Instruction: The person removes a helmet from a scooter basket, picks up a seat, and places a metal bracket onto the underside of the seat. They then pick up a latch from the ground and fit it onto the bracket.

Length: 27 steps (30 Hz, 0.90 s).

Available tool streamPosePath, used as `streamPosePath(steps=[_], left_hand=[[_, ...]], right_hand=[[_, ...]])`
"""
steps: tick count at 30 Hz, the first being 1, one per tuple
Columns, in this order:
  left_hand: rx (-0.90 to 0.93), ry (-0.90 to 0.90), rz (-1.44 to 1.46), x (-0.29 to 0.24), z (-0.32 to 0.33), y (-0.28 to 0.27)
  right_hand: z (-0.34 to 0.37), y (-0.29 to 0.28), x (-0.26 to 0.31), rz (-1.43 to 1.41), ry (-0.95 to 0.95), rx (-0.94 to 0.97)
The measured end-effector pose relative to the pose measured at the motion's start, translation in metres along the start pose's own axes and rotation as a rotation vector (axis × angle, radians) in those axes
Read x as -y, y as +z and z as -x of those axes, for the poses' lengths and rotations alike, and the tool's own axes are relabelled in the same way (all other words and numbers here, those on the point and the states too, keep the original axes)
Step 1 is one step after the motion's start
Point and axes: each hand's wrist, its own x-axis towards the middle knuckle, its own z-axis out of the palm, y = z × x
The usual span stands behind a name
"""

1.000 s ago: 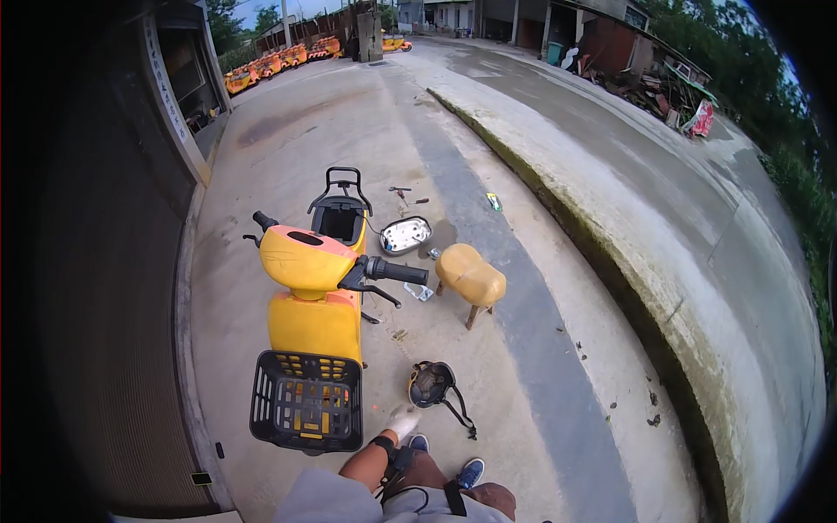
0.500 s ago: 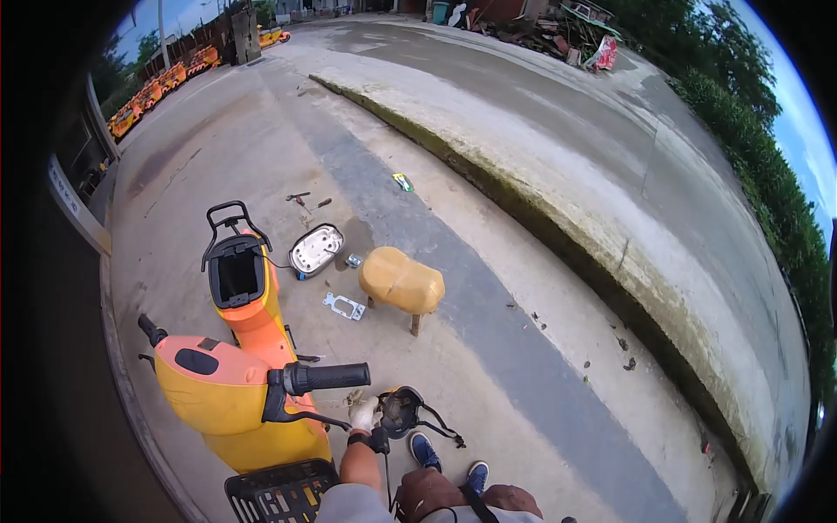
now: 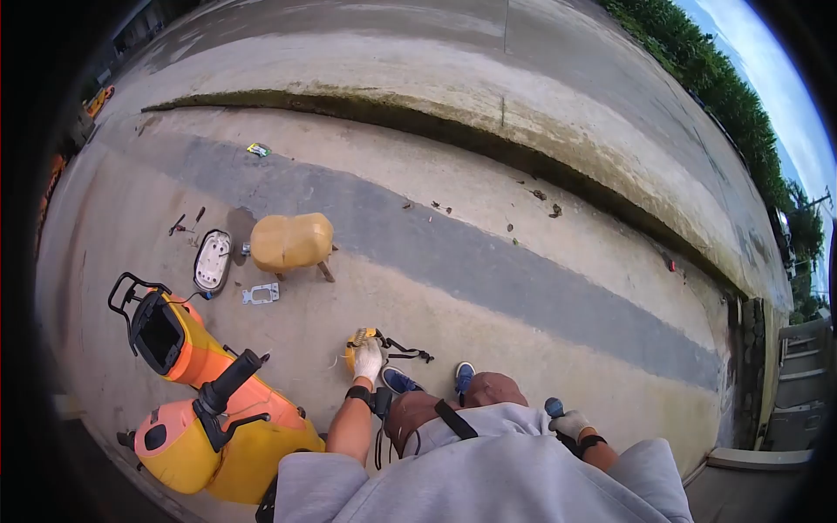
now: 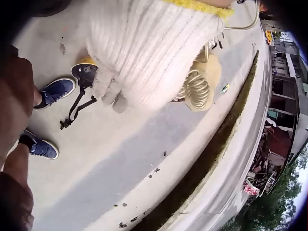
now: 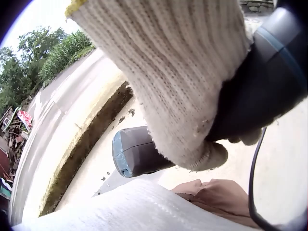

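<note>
In the head view my gloved left hand [image 3: 369,361] is low in front of me, over a yellow-and-black helmet [image 4: 86,70] on the ground. It grips a pale, shiny coiled cable [image 4: 196,91], whose loops stick out beyond the glove in the left wrist view; the curled fingers are mostly hidden. My gloved right hand [image 3: 572,424] is at my right side, wrapped around the handle of a dark grey power tool [image 5: 269,82] with blue-grey trim, which looks like a cordless drill. Its other end [image 5: 139,151] shows past the glove.
A yellow-orange scooter [image 3: 261,436] stands at my left. Beyond it are a stool [image 3: 292,241] with a padded tan top, an upturned scooter seat [image 3: 212,261], a metal plate [image 3: 261,294] and hand tools [image 3: 187,224]. A concrete ledge [image 3: 436,126] crosses ahead.
The head view has swung right, so the scooter sits lower left. My left hand has come over the helmet, the coil now showing. My right hand with the power tool has come into view.
</note>
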Motion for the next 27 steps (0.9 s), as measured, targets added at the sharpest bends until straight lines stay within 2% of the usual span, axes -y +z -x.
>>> streamPosePath(steps=[2,3,6,8,11,13,15,18,20,21,22,23,25,27], left_hand=[[-0.078,-0.134,0.363,-0.070,0.040,-0.028],[-0.088,-0.068,0.299,-0.070,0.050,-0.039],[-0.195,0.071,0.160,-0.116,0.113,-0.069],[-0.187,0.079,0.196,-0.143,0.148,-0.080],[-0.185,0.077,0.254,-0.176,0.209,-0.098],[-0.270,0.268,0.466,-0.204,0.267,-0.111],[-0.328,0.344,0.628,-0.249,0.325,-0.129],[-0.415,0.513,0.625,-0.319,0.409,-0.161],[-0.530,0.593,0.632,-0.341,0.455,-0.209],[-0.399,0.693,0.731,-0.353,0.480,-0.231],[-0.613,0.684,0.668,-0.376,0.504,-0.243],[-0.637,0.802,0.711,-0.386,0.523,-0.267],[-0.729,0.843,0.463,-0.375,0.565,-0.358],[-0.644,0.704,0.411,-0.417,0.616,-0.327]], right_hand=[[0.003,0.003,0.005,-0.020,-0.007,0.029],[0.000,0.001,0.004,-0.051,-0.017,0.024],[-0.042,0.000,-0.011,-0.039,-0.052,0.086],[-0.076,-0.003,-0.020,0.002,-0.090,0.142],[-0.125,-0.004,-0.034,-0.080,-0.168,0.151],[-0.140,-0.008,-0.034,-0.060,-0.208,0.177],[-0.147,-0.026,-0.037,-0.038,-0.229,0.167],[-0.172,-0.031,-0.037,0.075,-0.294,0.166],[-0.177,-0.031,-0.036,0.058,-0.272,0.190],[-0.180,-0.030,-0.038,0.057,-0.278,0.192],[-0.185,-0.029,-0.040,0.068,-0.286,0.196],[-0.189,-0.028,-0.043,0.080,-0.295,0.197],[-0.187,-0.028,-0.048,0.062,-0.262,0.232],[-0.122,-0.036,-0.038,0.137,-0.370,0.208]])
